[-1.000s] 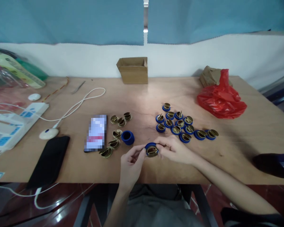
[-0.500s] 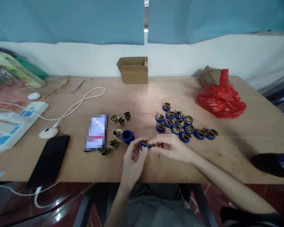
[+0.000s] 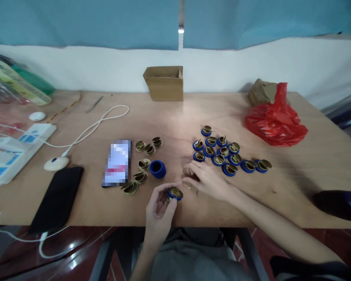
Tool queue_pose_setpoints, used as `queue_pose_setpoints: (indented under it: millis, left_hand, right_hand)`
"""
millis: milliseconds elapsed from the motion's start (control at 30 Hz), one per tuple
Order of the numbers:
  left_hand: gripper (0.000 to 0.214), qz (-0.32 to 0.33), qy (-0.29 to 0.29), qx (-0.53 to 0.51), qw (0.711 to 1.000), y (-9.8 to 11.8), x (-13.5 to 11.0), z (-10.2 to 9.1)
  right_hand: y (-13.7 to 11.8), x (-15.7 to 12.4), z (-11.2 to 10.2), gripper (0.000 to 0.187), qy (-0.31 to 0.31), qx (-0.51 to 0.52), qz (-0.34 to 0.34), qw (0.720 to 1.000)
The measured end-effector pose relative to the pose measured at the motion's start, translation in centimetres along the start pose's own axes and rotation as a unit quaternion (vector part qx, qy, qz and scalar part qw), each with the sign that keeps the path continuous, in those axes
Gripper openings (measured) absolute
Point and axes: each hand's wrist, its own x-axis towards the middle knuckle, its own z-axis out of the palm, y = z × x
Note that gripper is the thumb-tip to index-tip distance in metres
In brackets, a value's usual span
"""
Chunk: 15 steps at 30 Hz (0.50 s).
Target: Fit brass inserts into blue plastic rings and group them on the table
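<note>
My left hand [image 3: 159, 205] grips a round gold metal piece [image 3: 175, 192] with a blue ring around it, its gold face turned up, near the table's front edge. A little to the right, my right hand [image 3: 203, 177] is bent down over the table beside a thin metal ring [image 3: 187, 185]. Its fingertips are drawn together, and what is between them is mostly hidden. A stack of blue rings [image 3: 157, 169] stands beyond my left hand. Several round gold pieces without blue rings [image 3: 140, 177] lie left of the stack. Several with blue rings [image 3: 218, 159] lie beyond my right hand.
A pixelated phone [image 3: 117, 163], a black phone [image 3: 57, 199] on a cable and a white power strip [image 3: 23, 152] are at the left. An open cardboard box [image 3: 166, 89] stands by the wall. A red plastic bag [image 3: 276, 125] and a dark bottle [image 3: 336, 203] are at the right.
My hands have moved apart. The left has come nearer the table's edge with the gold piece, tilting its face up; the right has let go and shifted over the thin ring.
</note>
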Motion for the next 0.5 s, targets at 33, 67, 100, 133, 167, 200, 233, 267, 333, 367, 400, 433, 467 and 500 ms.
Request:
queue_pose_setpoints:
  millis: [33,67,100,133,167,200,233,267,333,367,400,433,467,500]
  left_hand:
    - [0.024,-0.001,-0.003,0.002,1.000,0.01,0.06,-0.03]
    - [0.024,-0.003,-0.005,0.005,1.000,0.04,0.13,-0.04]
    - [0.025,-0.007,-0.006,0.009,1.000,0.08,0.19,-0.05]
    - [0.025,-0.011,-0.007,0.014,1.000,0.12,0.24,-0.05]
    - [0.025,-0.014,-0.008,0.018,1.000,0.16,0.27,-0.06]
    - [0.025,-0.016,-0.010,0.023,1.000,0.20,0.29,-0.06]
    - [0.025,-0.016,-0.013,0.026,0.999,0.24,0.29,-0.07]
    - [0.025,-0.014,-0.015,0.028,0.999,0.28,0.30,-0.07]
    - [0.025,-0.010,-0.016,0.029,0.999,0.32,0.33,-0.06]
    - [0.024,-0.008,-0.015,0.028,0.999,0.33,0.37,-0.04]
    - [0.024,-0.008,-0.015,0.027,0.999,0.34,0.43,-0.01]
    - [0.024,-0.008,-0.017,0.024,1.000,0.34,0.49,0.02]
    - [0.023,-0.010,-0.019,0.022,1.000,0.35,0.57,0.06]
    - [0.023,-0.011,-0.022,0.019,1.000,0.35,0.64,0.09]
  right_hand:
    - [0.01,0.10,0.11,0.009,-0.003,0.000,0.006,1.000]
    - [0.01,0.20,0.16,0.009,-0.007,0.000,0.010,1.000]
    - [-0.02,0.27,0.15,0.010,-0.010,-0.001,0.016,1.000]
    - [-0.05,0.34,0.10,0.011,-0.014,-0.003,0.021,1.000]
    - [-0.10,0.40,0.03,0.014,-0.018,-0.006,0.026,0.999]
    - [-0.14,0.44,-0.06,0.015,-0.021,-0.009,0.031,0.999]
    - [-0.17,0.47,-0.16,0.017,-0.024,-0.011,0.035,0.999]
    - [-0.18,0.49,-0.24,0.017,-0.027,-0.010,0.038,0.999]
    - [-0.14,0.47,-0.36,0.018,-0.031,-0.004,0.036,0.999]
    - [-0.10,0.44,-0.40,0.019,-0.031,-0.001,0.035,0.999]
    - [-0.06,0.40,-0.44,0.019,-0.030,0.000,0.034,0.999]
    - [-0.03,0.36,-0.49,0.019,-0.029,-0.001,0.034,0.999]
    - [-0.02,0.32,-0.56,0.019,-0.029,-0.006,0.036,0.999]
    - [-0.03,0.28,-0.66,0.019,-0.031,-0.012,0.037,0.999]
